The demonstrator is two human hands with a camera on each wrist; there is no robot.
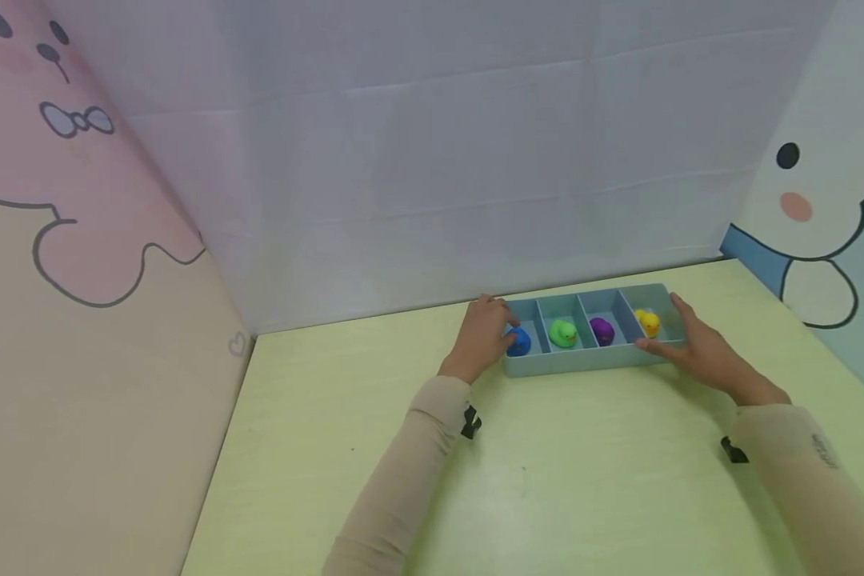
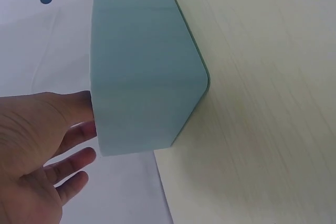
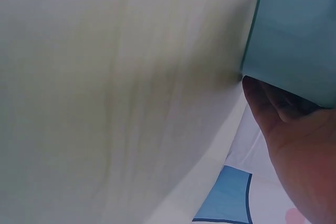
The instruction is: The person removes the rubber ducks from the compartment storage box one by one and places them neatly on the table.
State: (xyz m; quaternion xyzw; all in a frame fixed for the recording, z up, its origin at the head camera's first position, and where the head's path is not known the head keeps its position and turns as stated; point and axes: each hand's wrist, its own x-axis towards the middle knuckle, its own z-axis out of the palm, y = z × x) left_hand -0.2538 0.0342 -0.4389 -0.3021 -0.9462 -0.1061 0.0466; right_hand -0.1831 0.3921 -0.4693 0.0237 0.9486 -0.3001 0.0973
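A long blue-green tray point(image 1: 583, 364) with several compartments in a row stands on the table near the back wall. From left to right it holds a blue rubber duck point(image 1: 520, 344), a green duck point(image 1: 563, 334), a purple duck point(image 1: 602, 330) and a yellow duck point(image 1: 648, 322). My left hand point(image 1: 481, 338) reaches over the tray's left end, thumb and index finger at the blue duck, pinching it; the tray wall hides their tips in the left wrist view. My right hand point(image 1: 713, 360) grips the tray's right end, thumb on the front rim, fingers along the end wall.
The pale yellow table point(image 1: 374, 448) extends in front of the tray. A whitish cloth wall point(image 1: 418, 176) rises close behind it. Printed cartoon panels stand at the left point(image 1: 101, 240) and right point(image 1: 828, 240).
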